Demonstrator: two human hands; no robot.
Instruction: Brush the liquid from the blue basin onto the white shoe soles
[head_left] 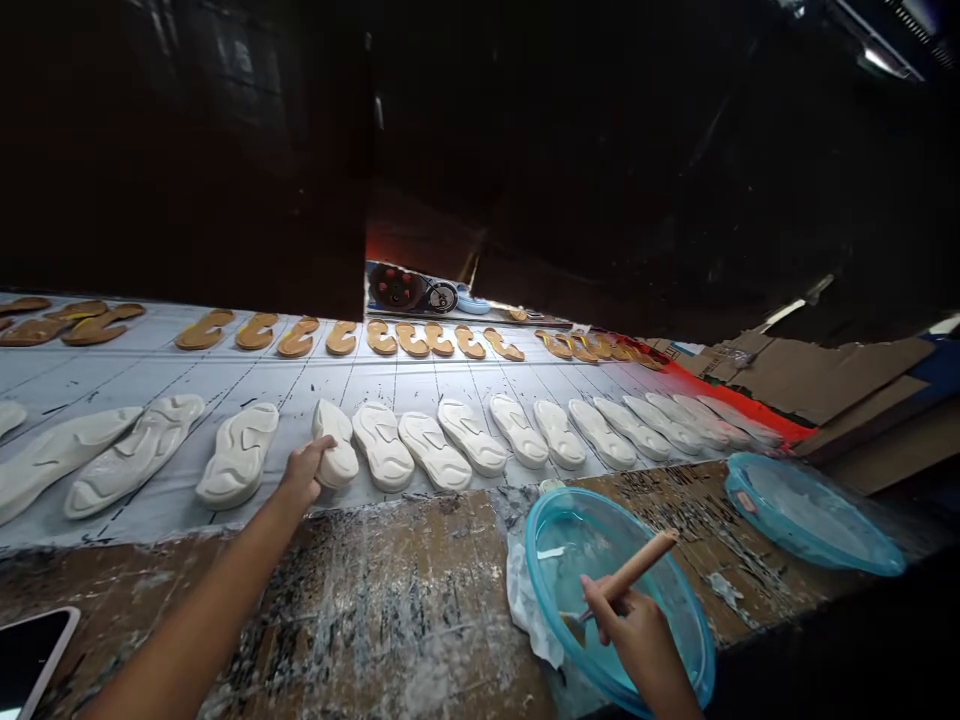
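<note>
My left hand is closed on the edge of a white shoe sole, which is tipped up on the white belt. More white soles lie in a row on both sides of it. In my right hand is a brush with a wooden handle, its head lowered into a blue plastic bowl. Clear liquid seems to be in the bowl; the brush tip is partly hidden by the bowl's inside shadow and my fingers.
Tan insoles line the belt's far side. A blue lid rests right of the bowl on the stained brown ledge. A phone lies at the lower left. Dark panels hang low over the belt; cardboard stands at right.
</note>
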